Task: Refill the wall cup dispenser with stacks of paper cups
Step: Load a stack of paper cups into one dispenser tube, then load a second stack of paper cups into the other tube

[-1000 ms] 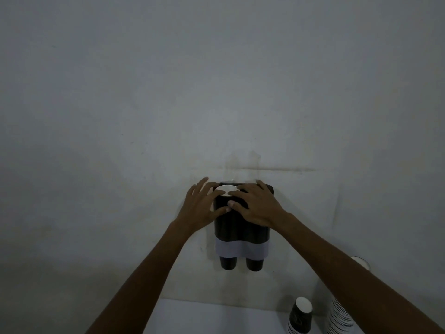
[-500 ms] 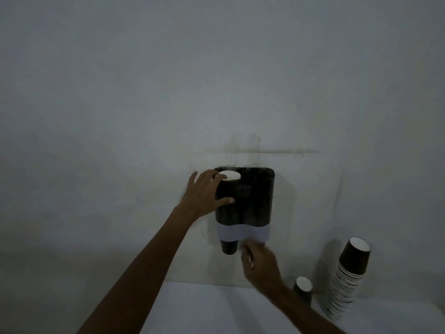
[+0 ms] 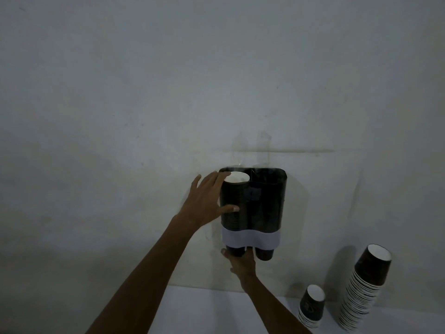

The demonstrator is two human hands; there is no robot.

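Dim room, bare grey wall (image 3: 168,80), matte and faintly stained; a white table (image 3: 204,309) runs along the bottom, its near edge cut off. Light is poor, so dark surfaces merge.

We note the dispenser (image 3: 265,203) fixed to the wall above the table: two black tubes side by side, bound near the bottom by a pale band (image 3: 251,240). No writing on it that we can read. In the left tube a cup (image 3: 236,177) sits at the top, white inside showing. The right tube's mouth is too dark to see into. Dark cup bottoms poke out below the band under each tube.

Our left hand (image 3: 207,201) lies against the dispenser's left side, fingers spread, thumb across the front, gripping nothing closed. Our right hand (image 3: 240,262) is under the left tube, fingers curled up around the protruding cup bottom (image 3: 234,251); how firmly it grips we cannot tell, fingertips are partly hidden.

On the table to the right: a short stack (image 3: 311,307) and, beside it, a tall stack (image 3: 363,292), both leaning, ribbed with pale rims. A mark on the short stack is unreadable.
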